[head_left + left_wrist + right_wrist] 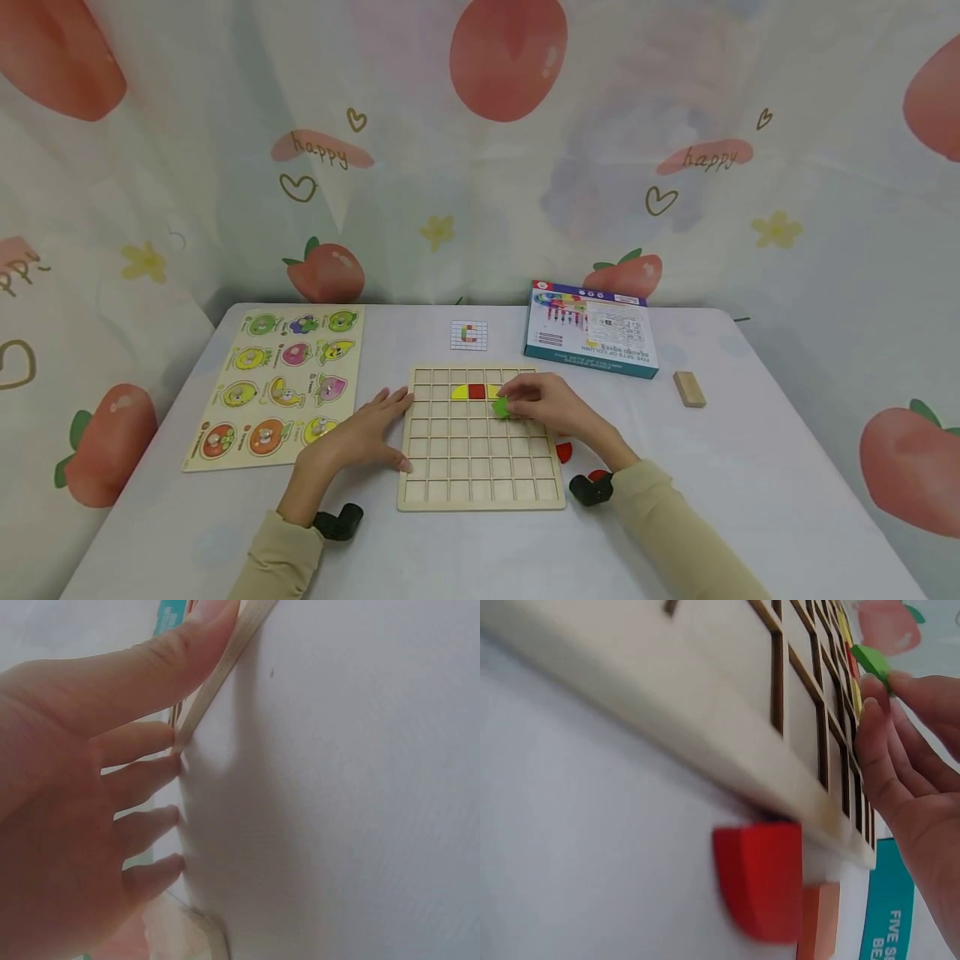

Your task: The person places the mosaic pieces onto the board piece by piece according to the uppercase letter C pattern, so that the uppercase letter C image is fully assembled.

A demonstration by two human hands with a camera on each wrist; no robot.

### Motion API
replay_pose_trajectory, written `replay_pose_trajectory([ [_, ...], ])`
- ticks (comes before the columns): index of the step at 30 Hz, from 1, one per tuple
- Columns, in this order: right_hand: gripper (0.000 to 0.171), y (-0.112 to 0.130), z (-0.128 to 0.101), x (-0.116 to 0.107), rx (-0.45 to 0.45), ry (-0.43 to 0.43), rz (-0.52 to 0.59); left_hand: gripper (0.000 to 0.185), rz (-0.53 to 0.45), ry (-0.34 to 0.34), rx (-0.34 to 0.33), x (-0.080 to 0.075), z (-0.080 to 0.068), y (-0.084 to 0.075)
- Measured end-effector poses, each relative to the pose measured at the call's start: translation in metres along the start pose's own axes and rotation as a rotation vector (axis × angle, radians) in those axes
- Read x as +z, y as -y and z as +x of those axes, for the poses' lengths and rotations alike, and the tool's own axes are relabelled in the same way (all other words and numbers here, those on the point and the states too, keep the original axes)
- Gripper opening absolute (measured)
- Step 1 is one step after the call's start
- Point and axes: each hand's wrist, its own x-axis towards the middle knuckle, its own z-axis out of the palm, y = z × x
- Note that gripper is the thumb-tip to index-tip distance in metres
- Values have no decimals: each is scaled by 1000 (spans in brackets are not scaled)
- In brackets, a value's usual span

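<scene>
a small green piece (500, 407) is pinched between the curled fingertips of the right hand (542, 402), just above the upper right part of the wooden grid board (480, 487). in the right wrist view the green piece (871, 663) is seen held at the fingertips (875, 724) close over the cells; whether it touches the board cannot be told. the left hand (365, 433) is laid flat with straight fingers against the board's left edge, holding nothing; in the left wrist view the thumb (150, 671) is pressed on the thin wooden edge (225, 664) and the other fingertips rest on the white table (337, 810).

a yellow piece (459, 391) and a red piece (476, 391) are set side by side in the second row of the grid; a further yellow bit to their right is partly hidden by the right hand. red pieces (564, 452) beside the board's right edge are half covered by the right wrist; in the right wrist view one red piece (761, 877) is seen touching the board's side. their number cannot be made out.

a dark wrist mount is seen under each sleeve, near the board's lower corners. a fruit peg puzzle (279, 385) lies to the left, near the table's left edge. a small pattern card (468, 335) and a printed box (591, 327) lie behind the board, and a wooden block (689, 389) lies well apart to the right. open table (750, 483) is left on the right and in front.
</scene>
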Motion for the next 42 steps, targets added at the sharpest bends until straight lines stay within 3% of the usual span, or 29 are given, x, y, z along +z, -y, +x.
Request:
replay_pose_trajectory([
  [17, 29, 19, 21, 23, 0, 92, 86, 103, 5, 1, -8, 2, 3, 2],
  [42, 23, 36, 40, 43, -90, 69, -136, 102, 10, -1, -18, 1, 2, -1],
])
